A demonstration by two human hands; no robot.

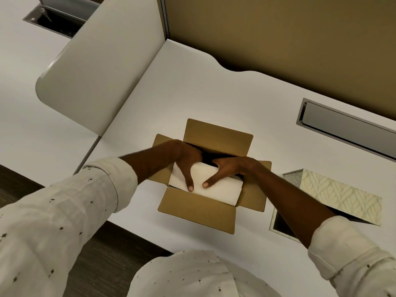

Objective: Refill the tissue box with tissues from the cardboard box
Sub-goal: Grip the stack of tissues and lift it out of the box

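Presently I see both hands inside the open carton [199, 207] on the desk [192, 93]. My left hand [187, 159] and right hand [232, 168] close on the tissues [222, 192], thumbs pressed flat on the top sheet, the other fingers curled over the far edge and hidden in the carton. The stack sits tilted, near edge against the front flap. The tissue box [340, 196] lies on its side, just right of the carton, its open end toward me, partly behind my right forearm.

Risks, as I judge them:
- The stack is loose and soft; an uneven lift could make it sag or shed sheets.
- The side flaps stand close; the stack may snag on them.
- My right forearm passes over the tissue box and could nudge it.
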